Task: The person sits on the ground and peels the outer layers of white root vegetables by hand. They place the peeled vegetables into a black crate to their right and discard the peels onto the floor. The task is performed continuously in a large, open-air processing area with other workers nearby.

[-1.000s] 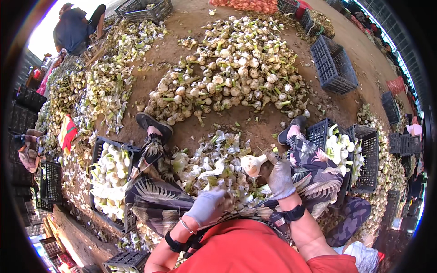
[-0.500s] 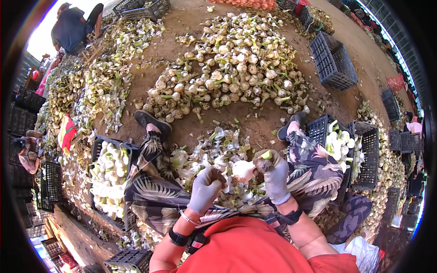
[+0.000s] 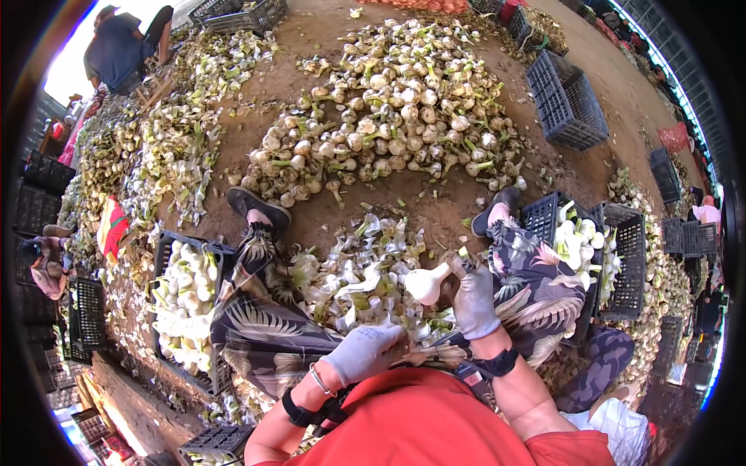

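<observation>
A white garlic bulb (image 3: 426, 286) hangs by its stem from my right hand (image 3: 475, 299), whose gloved fingers are closed round the stalk. The stem's cut green end pokes out above the fingers. Lower and closer to my body, my left hand (image 3: 368, 349) is curled in a glove, back side up. Its fingers are tucked under, so whatever they hold is hidden. Beneath both hands, between my legs, lies a heap of peeled garlic skins (image 3: 353, 272).
Ahead spreads a large pile of unpeeled garlic (image 3: 396, 116). Beside my left leg stands a crate of peeled garlic (image 3: 186, 303); another crate (image 3: 542, 217) stands by my right leg. An unfilled black crate (image 3: 567, 101) sits far right. A person (image 3: 120, 50) sits far left.
My left hand has dropped back toward my body and turned its back upward, away from the bulb. The bulb in my right hand has tipped and now looks whiter.
</observation>
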A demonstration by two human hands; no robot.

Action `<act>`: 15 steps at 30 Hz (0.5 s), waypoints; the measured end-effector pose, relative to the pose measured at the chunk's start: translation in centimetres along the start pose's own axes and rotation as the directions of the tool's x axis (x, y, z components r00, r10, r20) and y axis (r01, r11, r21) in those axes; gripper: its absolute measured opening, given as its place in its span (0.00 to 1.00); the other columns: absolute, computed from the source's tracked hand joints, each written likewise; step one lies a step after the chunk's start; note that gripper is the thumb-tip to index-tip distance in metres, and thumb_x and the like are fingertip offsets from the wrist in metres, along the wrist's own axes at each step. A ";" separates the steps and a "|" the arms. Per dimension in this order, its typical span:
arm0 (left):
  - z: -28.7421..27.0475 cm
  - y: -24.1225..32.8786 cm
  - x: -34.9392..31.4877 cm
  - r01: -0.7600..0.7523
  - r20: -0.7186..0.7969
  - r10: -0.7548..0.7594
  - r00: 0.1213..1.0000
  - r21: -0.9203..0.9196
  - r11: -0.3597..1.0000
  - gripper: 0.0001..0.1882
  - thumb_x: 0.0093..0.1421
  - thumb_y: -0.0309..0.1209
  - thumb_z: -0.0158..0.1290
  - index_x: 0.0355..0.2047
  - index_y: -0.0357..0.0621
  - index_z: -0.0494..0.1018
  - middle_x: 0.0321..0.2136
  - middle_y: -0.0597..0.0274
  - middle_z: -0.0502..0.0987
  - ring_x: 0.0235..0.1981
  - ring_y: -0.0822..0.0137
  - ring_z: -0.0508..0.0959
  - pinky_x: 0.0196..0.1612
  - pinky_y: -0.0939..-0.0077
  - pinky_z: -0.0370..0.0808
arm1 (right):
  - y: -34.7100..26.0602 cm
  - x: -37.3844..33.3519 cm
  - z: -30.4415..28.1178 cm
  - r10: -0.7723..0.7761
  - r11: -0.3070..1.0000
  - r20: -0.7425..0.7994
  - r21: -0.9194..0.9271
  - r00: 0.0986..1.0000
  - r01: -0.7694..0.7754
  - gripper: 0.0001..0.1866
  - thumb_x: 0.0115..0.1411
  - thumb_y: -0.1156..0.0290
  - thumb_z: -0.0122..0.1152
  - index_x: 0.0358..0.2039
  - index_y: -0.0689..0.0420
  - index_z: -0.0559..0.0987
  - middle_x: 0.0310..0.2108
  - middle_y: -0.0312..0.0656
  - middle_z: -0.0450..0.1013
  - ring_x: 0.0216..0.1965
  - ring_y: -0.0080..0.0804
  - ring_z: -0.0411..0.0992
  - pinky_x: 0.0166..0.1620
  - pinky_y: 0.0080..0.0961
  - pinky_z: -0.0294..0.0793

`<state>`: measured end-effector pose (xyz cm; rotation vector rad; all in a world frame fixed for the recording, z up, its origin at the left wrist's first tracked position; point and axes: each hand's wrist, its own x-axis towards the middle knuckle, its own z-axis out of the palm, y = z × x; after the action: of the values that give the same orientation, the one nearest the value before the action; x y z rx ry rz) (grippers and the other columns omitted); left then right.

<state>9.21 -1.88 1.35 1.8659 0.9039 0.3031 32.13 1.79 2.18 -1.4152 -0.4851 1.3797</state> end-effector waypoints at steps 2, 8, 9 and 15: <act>0.2 -0.7 0.2 0.005 -0.127 0.008 0.992 0.100 0.995 0.11 0.64 0.34 0.58 0.43 0.42 0.77 0.36 0.46 0.80 0.38 0.48 0.82 0.40 0.62 0.78 | 0.7 0.0 0.5 -0.027 0.994 -0.031 0.102 0.999 0.030 0.05 0.65 0.68 0.66 0.35 0.55 0.81 0.26 0.30 0.76 0.21 0.16 0.70 0.24 0.16 0.68; 0.2 -0.1 2.5 0.242 -0.139 -0.348 0.927 -0.487 0.839 0.10 0.66 0.32 0.58 0.43 0.39 0.80 0.22 0.70 0.78 0.24 0.80 0.73 0.29 0.80 0.73 | -0.5 -0.5 -0.1 -0.088 0.993 0.059 0.087 0.994 0.083 0.05 0.65 0.72 0.63 0.37 0.59 0.80 0.28 0.32 0.76 0.25 0.21 0.74 0.27 0.22 0.75; 0.1 -0.6 2.6 0.232 -0.173 -0.343 0.923 -0.459 0.857 0.09 0.66 0.31 0.57 0.43 0.39 0.80 0.21 0.69 0.78 0.24 0.80 0.73 0.28 0.80 0.72 | -2.7 -0.7 -0.8 -0.183 0.982 0.030 0.050 0.983 0.182 0.04 0.65 0.72 0.63 0.37 0.58 0.80 0.29 0.31 0.75 0.27 0.20 0.74 0.28 0.21 0.74; 0.4 -6.7 2.4 0.262 -0.277 -0.435 0.857 -0.492 0.830 0.10 0.66 0.23 0.53 0.46 0.40 0.79 0.25 0.69 0.79 0.25 0.79 0.76 0.30 0.81 0.74 | -14.9 -3.1 -12.7 -0.699 0.699 -0.350 -0.518 0.623 0.493 0.10 0.66 0.69 0.61 0.42 0.63 0.78 0.31 0.41 0.79 0.28 0.23 0.78 0.32 0.20 0.74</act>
<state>8.03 1.04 -5.02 1.2021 1.3057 0.5966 48.19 -0.33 13.62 -1.6428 -0.8004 0.3031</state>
